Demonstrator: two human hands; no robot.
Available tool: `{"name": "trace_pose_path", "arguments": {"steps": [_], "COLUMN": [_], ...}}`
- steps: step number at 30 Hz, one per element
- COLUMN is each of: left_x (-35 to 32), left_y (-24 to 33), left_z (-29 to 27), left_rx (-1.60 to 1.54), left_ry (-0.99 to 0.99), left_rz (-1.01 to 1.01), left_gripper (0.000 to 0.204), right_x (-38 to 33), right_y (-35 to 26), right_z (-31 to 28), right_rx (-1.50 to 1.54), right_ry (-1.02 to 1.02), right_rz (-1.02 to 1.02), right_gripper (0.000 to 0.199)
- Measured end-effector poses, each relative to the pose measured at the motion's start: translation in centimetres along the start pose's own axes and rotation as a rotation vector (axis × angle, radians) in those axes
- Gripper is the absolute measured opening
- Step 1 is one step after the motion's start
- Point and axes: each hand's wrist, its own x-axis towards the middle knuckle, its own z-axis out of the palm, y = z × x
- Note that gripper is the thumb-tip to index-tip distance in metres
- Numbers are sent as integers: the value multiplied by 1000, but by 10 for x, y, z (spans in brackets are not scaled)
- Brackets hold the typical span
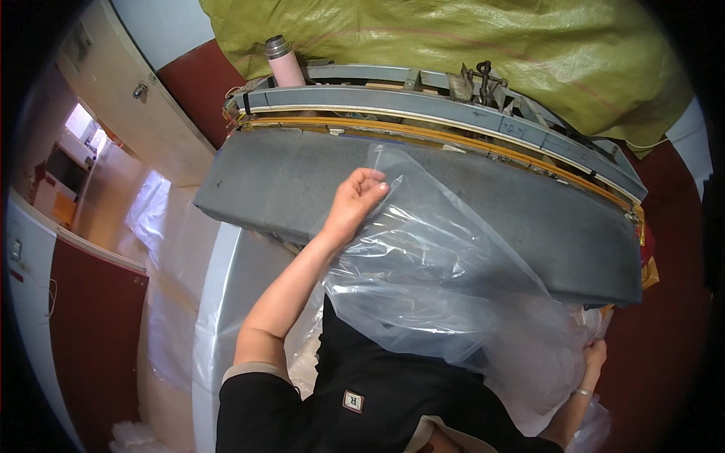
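Note:
A large sheet of clear plastic film (pixel 423 279) spreads over the front of a long grey padded bench (pixel 287 170) and across my lap. My left hand (pixel 353 202) is raised above the padding, its fingers curled and thumb pressed in at the film's upper left edge. Far out to the right, beyond the bench's end, my right hand (pixel 595 355) grips a bunched part of the same film. Some of its fingers are hidden by the plastic. Wrinkles and bright reflections cross the film between my two hands.
Behind the padding runs a grey metal rail (pixel 362 97) with orange strips (pixel 423 128) along it and a metal clamp (pixel 483 83). A pink flask (pixel 285 64) stands at the back left. Green woven sheeting (pixel 453 38) hangs behind. An open door (pixel 132 83) is at left.

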Motion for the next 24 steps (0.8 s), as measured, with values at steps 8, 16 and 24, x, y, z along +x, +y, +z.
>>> {"name": "trace_pose_path", "arguments": {"steps": [8, 16, 24], "left_x": [-42, -92, -140], "left_y": [56, 102, 57], "left_z": [18, 27, 8], "left_rx": [-67, -13, -63], "left_ry": [-80, -342, -751], "left_rz": [42, 69, -190], "left_gripper": [53, 59, 15], "right_x": [31, -67, 47], "right_y": [-310, -522, -440], "right_z": [-230, -300, -268], "right_rx": [1009, 1023, 1496], "right_ry": [29, -761, -103], "right_rz": [-817, -1903, -931], "right_gripper": [14, 55, 21]}}
